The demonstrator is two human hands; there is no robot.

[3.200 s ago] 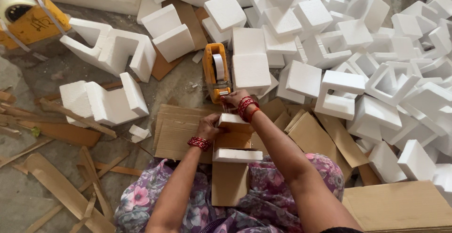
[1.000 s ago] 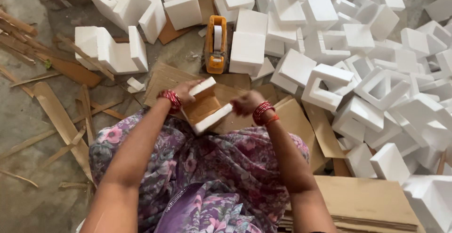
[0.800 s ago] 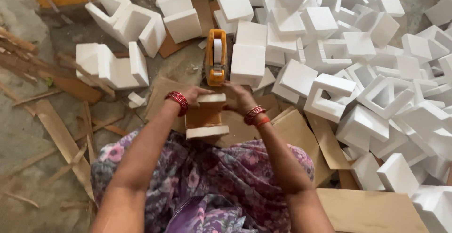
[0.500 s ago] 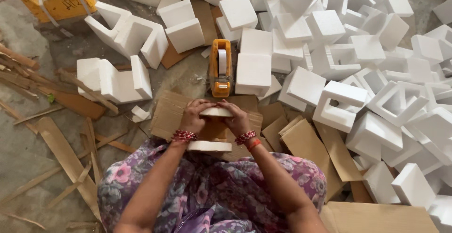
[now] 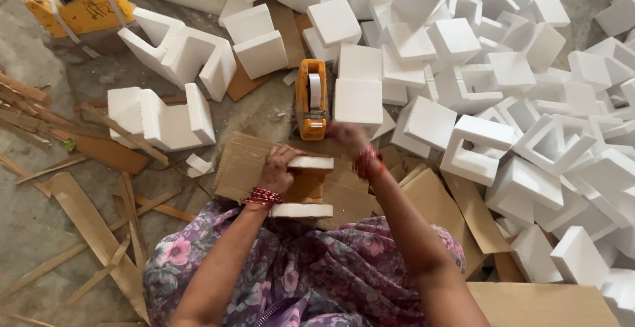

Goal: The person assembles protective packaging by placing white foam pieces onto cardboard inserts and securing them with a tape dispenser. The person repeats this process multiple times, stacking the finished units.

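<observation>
Left hand (image 5: 278,168) is gripping the upper white foam slab (image 5: 311,162) of a small brown cardboard box capped with foam at both ends (image 5: 305,187), fingers curled over the slab's left edge and thumb lying along its top. That box is sitting just in front of the person's lap, resting on a flat sheet of corrugated cardboard (image 5: 241,165), with its lower white foam slab (image 5: 301,210) touching the purple floral fabric (image 5: 317,267) over the knees. Right hand (image 5: 344,135) is reaching forward past the box toward the orange handheld tape dispenser (image 5: 311,99), which is lying on the floor just beyond the box. This hand is blurred by motion, so I cannot tell whether its fingers are spread or closing, nor whether they are touching the dispenser's near end. Red bead bangles are circling both wrists.

To the right, a large heap of white foam corner blocks (image 5: 516,102) is covering the floor, and one square block (image 5: 358,99) is lying just beside the dispenser. To the left, two bigger notched foam pieces (image 5: 165,112) are sitting on the grey concrete floor (image 5: 40,69), with thin brown cardboard strips (image 5: 92,228) scattered around them. At the upper left a second yellow-orange dispenser with a fat roll of clear tape (image 5: 79,3) is standing well apart from both hands. A large plain cardboard box (image 5: 549,304) is showing at the lower right.
</observation>
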